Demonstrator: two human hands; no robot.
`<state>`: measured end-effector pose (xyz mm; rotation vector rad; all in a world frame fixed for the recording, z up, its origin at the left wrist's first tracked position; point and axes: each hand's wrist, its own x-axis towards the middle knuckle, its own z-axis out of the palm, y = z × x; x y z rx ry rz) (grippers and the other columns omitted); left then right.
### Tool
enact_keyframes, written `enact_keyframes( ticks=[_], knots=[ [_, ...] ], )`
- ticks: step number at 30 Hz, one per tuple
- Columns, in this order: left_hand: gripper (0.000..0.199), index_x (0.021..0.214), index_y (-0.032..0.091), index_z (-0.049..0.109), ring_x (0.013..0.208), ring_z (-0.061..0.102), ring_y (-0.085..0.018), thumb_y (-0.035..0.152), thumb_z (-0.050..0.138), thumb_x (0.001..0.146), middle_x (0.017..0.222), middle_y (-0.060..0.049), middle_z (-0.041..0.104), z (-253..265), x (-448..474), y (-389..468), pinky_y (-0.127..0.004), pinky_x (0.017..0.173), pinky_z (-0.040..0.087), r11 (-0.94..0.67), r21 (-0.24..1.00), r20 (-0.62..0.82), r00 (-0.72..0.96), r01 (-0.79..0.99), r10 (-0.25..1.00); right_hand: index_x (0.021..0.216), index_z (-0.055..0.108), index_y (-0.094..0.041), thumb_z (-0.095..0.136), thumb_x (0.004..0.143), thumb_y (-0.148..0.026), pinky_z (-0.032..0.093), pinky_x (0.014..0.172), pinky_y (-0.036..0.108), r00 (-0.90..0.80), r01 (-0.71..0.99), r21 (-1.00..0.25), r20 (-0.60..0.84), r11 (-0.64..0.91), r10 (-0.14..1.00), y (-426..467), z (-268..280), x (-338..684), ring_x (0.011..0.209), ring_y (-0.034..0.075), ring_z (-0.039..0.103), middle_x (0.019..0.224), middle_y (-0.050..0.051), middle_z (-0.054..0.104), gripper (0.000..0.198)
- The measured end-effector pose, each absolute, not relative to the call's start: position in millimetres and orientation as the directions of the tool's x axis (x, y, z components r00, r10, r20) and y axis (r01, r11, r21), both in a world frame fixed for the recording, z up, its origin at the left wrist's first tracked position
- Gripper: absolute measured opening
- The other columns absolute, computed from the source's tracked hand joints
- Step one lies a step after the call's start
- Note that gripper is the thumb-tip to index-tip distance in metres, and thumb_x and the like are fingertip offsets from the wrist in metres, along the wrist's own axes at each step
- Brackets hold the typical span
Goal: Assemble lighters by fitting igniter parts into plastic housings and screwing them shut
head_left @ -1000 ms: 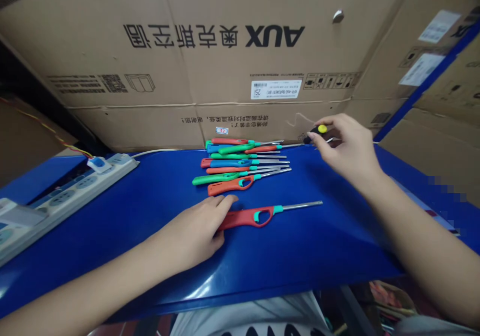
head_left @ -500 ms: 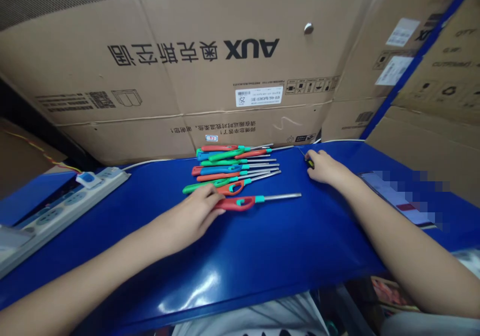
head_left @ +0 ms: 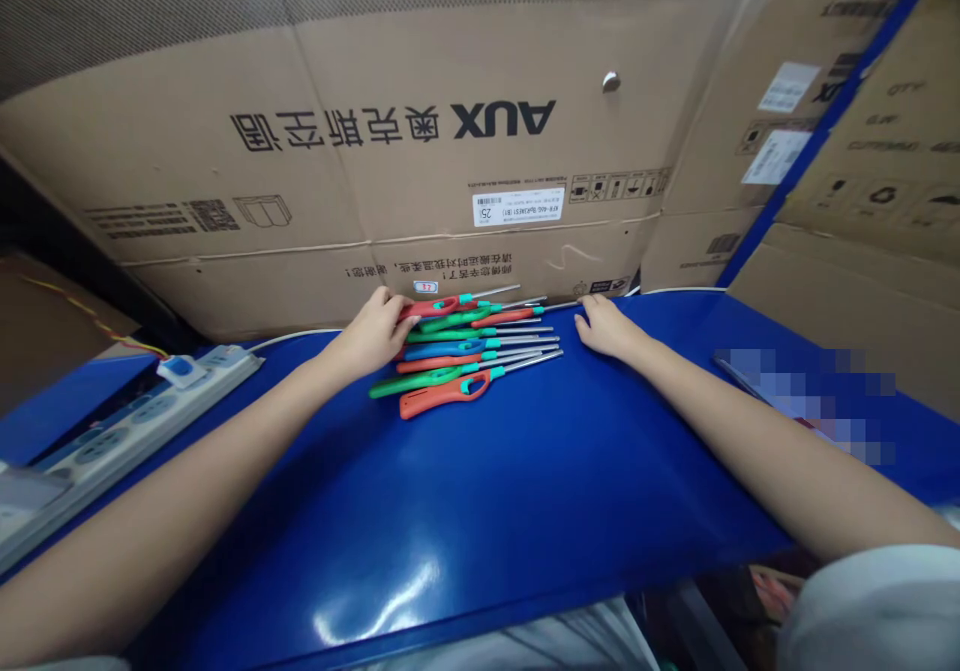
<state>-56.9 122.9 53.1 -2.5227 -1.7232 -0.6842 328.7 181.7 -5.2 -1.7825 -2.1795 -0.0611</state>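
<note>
My left hand [head_left: 379, 326] is closed on the handle of a red long-nosed lighter [head_left: 431, 308] at the far side of a row of lighters. Its metal tube points right. Below it, green, blue and orange lighters lie close together, with an orange lighter [head_left: 442, 394] nearest me. My right hand [head_left: 611, 329] rests at the back of the table with curled fingers, by the tip of a long metal rod [head_left: 559, 306]. Whatever those fingers hold is hidden.
The blue table [head_left: 480, 511] ends at a cardboard wall [head_left: 420, 191] behind the lighters. A white power strip [head_left: 127, 441] with a plug [head_left: 180, 371] lies at left. A flat, partly blurred object [head_left: 780, 396] lies at right.
My left hand has carried the red lighter from the near side of the row to its far side. The small black-and-yellow tool seen in my right hand no longer shows.
</note>
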Motion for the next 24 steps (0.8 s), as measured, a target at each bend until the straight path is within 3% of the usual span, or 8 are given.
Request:
enact_keyframes(
  ticks=[5,11,18,24],
  knots=[
    [0.034,0.111,0.015,0.065,0.105,0.057,-0.029,0.039,0.045,0.097,0.104,-0.011,0.055,41.8,-56.6,138.6,-0.046,0.100,0.048,-0.430,0.231,0.387,0.323,0.872,0.863,0.129,0.060,-0.017,0.063,0.098,-0.037,0.057,0.092,0.045,-0.077,0.968,-0.217,0.234,0.129,0.969,202.6,-8.6,331.0,0.110,0.023,0.065,0.130,0.010,0.062,0.037],
    [0.034,0.116,0.018,0.066,0.114,0.054,-0.031,0.040,0.055,0.093,0.112,-0.011,0.058,36.2,-51.9,146.6,-0.051,0.107,0.043,-0.434,0.283,0.466,0.274,0.855,0.842,0.129,0.060,-0.017,0.062,0.098,-0.037,0.057,0.092,0.045,-0.004,0.951,-0.300,0.224,0.073,0.975,220.9,-6.4,328.9,0.110,0.023,0.065,0.129,0.010,0.062,0.037],
    [0.035,0.117,0.016,0.068,0.114,0.059,-0.027,0.039,0.052,0.096,0.113,-0.012,0.060,21.6,-38.8,152.4,-0.045,0.108,0.045,-0.379,0.488,0.511,0.095,0.786,0.855,0.128,0.060,-0.016,0.062,0.098,-0.036,0.056,0.093,0.045,0.004,0.902,-0.417,0.261,0.109,0.965,207.4,-3.4,318.0,0.110,0.023,0.064,0.128,0.011,0.063,0.036],
    [0.035,0.117,0.016,0.068,0.123,0.057,-0.025,0.037,0.051,0.096,0.121,-0.012,0.063,18.1,-28.9,146.2,-0.041,0.114,0.041,-0.361,0.637,0.515,-0.028,0.682,0.857,0.121,0.059,-0.013,0.061,0.095,-0.033,0.053,0.097,0.040,-0.027,0.818,-0.539,0.310,0.199,0.950,180.3,-14.2,276.9,0.105,0.025,0.066,0.108,0.013,0.068,0.033]
  ],
)
